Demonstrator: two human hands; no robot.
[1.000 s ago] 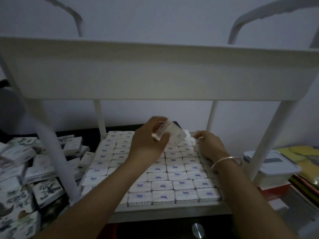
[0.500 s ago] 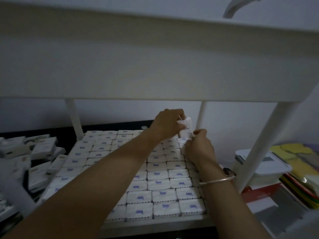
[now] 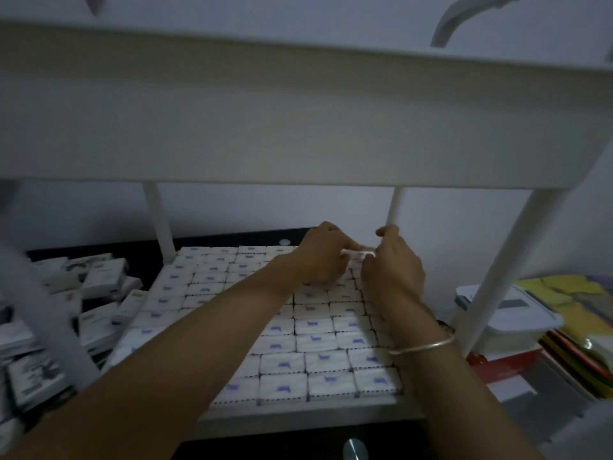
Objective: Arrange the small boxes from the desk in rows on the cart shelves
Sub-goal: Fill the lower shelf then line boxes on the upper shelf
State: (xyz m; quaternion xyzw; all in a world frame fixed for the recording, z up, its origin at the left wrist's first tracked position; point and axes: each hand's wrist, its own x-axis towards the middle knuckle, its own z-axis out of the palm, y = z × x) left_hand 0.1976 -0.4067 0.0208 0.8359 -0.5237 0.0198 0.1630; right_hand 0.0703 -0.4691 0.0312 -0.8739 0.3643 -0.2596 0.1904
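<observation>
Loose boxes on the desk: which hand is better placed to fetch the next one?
Probably the left hand: the loose boxes lie on its side, while the right hand can steady the held box.

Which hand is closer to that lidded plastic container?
Right. The right hand sits left of the lidded plastic container; the left hand is farther left, beyond it.

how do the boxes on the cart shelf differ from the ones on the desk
The shelf boxes lie flat in tight straight rows; the desk boxes sit in a loose heap, tilted and overlapping. The shelf boxes show white tops with a small purple mark; the desk boxes show darker printed pictures. Both are small and flat.
</observation>
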